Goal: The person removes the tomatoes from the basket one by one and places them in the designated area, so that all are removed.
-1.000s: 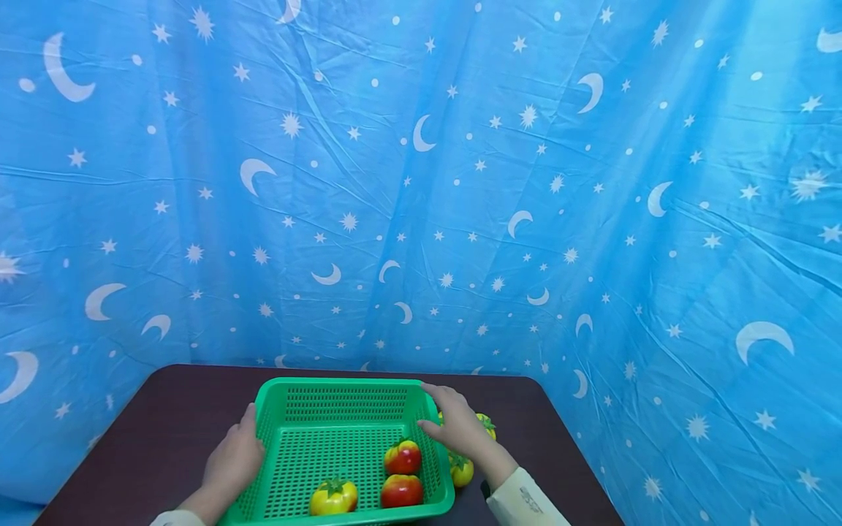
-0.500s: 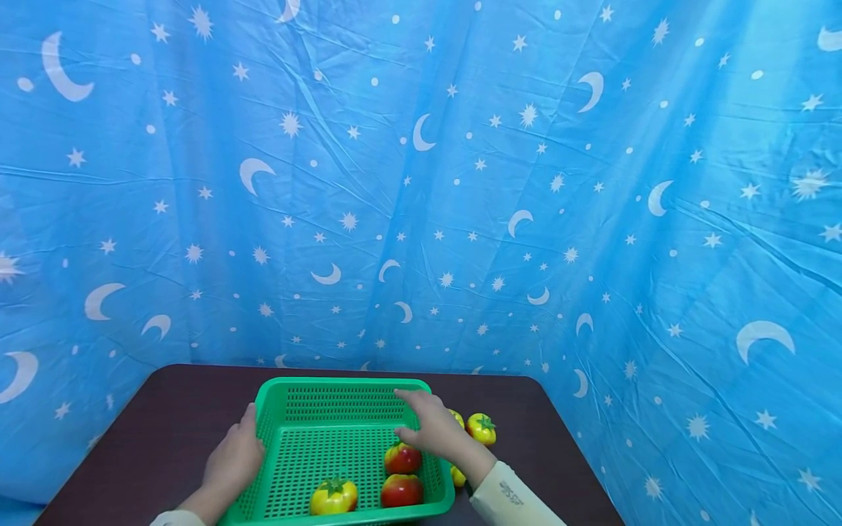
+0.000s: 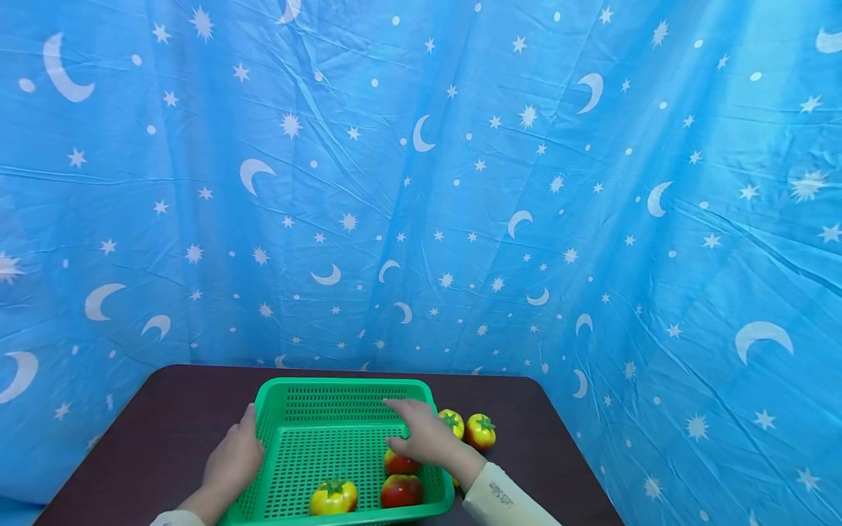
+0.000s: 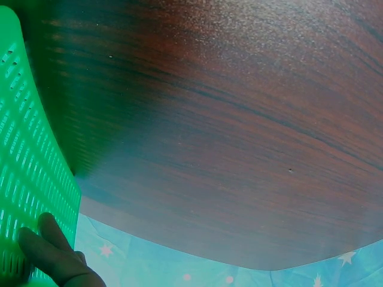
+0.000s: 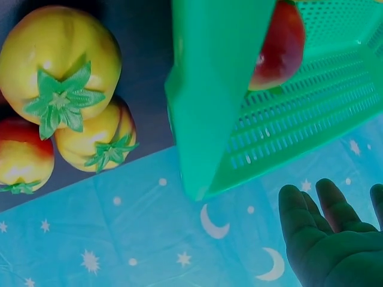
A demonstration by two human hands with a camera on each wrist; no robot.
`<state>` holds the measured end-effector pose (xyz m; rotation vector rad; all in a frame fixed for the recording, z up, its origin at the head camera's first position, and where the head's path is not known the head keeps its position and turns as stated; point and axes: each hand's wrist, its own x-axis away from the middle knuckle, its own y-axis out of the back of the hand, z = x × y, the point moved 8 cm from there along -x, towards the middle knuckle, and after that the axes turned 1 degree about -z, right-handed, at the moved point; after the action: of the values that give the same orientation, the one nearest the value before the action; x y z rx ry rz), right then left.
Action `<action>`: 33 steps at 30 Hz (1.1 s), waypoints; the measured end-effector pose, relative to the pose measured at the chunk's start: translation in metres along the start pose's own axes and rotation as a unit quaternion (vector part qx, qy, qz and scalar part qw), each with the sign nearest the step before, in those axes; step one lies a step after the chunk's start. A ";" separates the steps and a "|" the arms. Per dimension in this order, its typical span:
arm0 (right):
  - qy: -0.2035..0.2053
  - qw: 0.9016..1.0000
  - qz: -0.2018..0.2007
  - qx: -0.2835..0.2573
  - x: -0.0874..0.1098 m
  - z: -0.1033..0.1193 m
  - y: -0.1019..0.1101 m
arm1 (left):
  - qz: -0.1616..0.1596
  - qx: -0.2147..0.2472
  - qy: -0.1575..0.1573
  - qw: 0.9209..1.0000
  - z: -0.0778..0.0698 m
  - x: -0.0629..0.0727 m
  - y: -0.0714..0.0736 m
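Note:
In the head view, a green plastic basket (image 3: 342, 422) stands on the dark table with several red-and-yellow tomatoes inside. One yellow-topped tomato (image 3: 333, 497) lies near its front; a redder tomato (image 3: 402, 492) sits at its front right, with another tomato (image 3: 400, 463) just behind, partly covered by my right hand. My left hand (image 3: 235, 459) holds the basket's left side, its fingers (image 4: 45, 251) against the outer slotted wall in the left wrist view. Over the basket's right part hovers my right hand (image 3: 424, 435), fingers spread and holding nothing; the right wrist view shows its fingertips (image 5: 291, 200) apart.
Right of the basket, a yellow tomato (image 3: 481, 432) and another tomato (image 3: 451, 421) stand on the table (image 3: 197, 394). The right wrist view shows several tomatoes (image 5: 60, 60) clustered outside the basket wall. A blue curtain (image 3: 421, 219) with moons and stars hangs behind.
My right hand has moved left from the basket's right rim to over its inside, uncovering the tomatoes standing at the right. The left hand and the basket have stayed put.

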<state>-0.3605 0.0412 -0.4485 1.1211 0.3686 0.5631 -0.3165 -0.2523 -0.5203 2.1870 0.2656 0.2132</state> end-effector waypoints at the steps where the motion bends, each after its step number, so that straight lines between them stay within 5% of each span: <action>1: 0.001 1.000 0.003 0.001 0.000 0.000 -0.002 | 0.000 -0.001 0.001 1.000 0.000 0.000 0.000; 33: -0.017 0.996 0.080 0.045 -0.005 -0.001 -0.037 | 0.001 0.001 0.000 1.000 0.001 -0.001 -0.001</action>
<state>-0.3564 0.0275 -0.4830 1.2528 0.2778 0.6735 -0.3176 -0.2531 -0.5217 2.1895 0.2640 0.2146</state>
